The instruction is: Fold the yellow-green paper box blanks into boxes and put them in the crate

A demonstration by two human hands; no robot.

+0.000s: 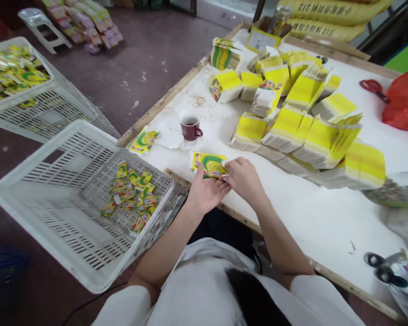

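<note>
Near the table's front edge, a yellow printed card (pixel 209 164) with a green swirl lies across my left hand (pixel 206 192), palm up, its thumb on the card's face. At the card's right end, the closed fingers of my right hand (pixel 245 179) pinch the edge; whether they hold anything else is hidden. Similar printed cards (pixel 144 141) lie by the left table edge, beside a white sheet (pixel 170 138). Behind my hands stands a dark red mug (pixel 190 126) with dark liquid in it.
A white crate (pixel 98 235) with several small yellow packets (pixel 132 188) stands left of the table; a fuller crate (pixel 54 106) is behind it. Bundled yellow cards (pixel 289 129) fill the table's middle and back. Rubber bands (pixel 199 100), a red bag (pixel 404 102) and scissors (pixel 377 267) also lie there.
</note>
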